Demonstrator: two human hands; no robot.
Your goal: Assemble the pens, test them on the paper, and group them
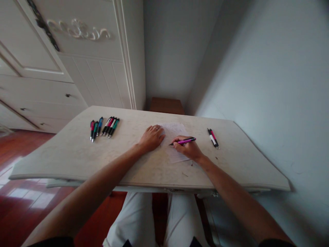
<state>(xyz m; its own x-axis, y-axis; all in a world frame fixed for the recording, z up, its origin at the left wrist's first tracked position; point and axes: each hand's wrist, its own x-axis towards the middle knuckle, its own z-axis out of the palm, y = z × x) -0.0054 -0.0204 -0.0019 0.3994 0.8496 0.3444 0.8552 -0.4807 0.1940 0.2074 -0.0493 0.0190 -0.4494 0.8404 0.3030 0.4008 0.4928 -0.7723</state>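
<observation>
A sheet of paper point(177, 129) with faint marks in its upper part lies on the pale desk point(144, 168). My left hand point(152, 138) rests flat along the paper's left edge, fingers stretched out, a ring on one of them. In my right hand point(189, 148) is a purple and black pen point(185, 141), gripped as for writing, its tip pointing left at the sheet. Whether the tip touches the paper, I cannot tell. Part of the sheet is hidden under my right hand.
Several pens point(110, 127) in mixed colours lie in a group at the left, beside a smaller group point(95, 130). Two more pens point(213, 138) lie to the right. A white cabinet point(102, 75) stands behind at the left, and a grey wall point(277, 103) borders the right.
</observation>
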